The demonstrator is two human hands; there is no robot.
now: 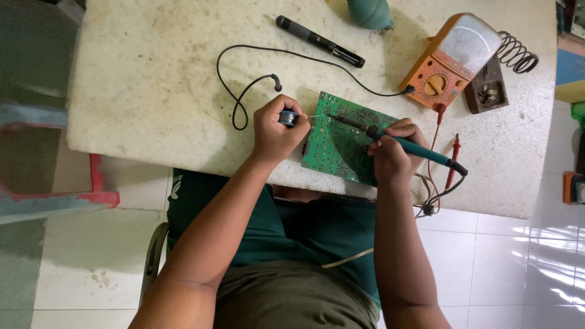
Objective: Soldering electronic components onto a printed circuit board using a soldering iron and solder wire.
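Left hand (275,131) grips solder spool (288,117), right hand (393,149) grips soldering iron (399,142) over circuit board (338,149)

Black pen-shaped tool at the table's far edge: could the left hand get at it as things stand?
Probably yes, but not freely: the left hand is shut on a small solder spool. The black pen-shaped tool lies uncovered beyond it, with only a thin black cable between.
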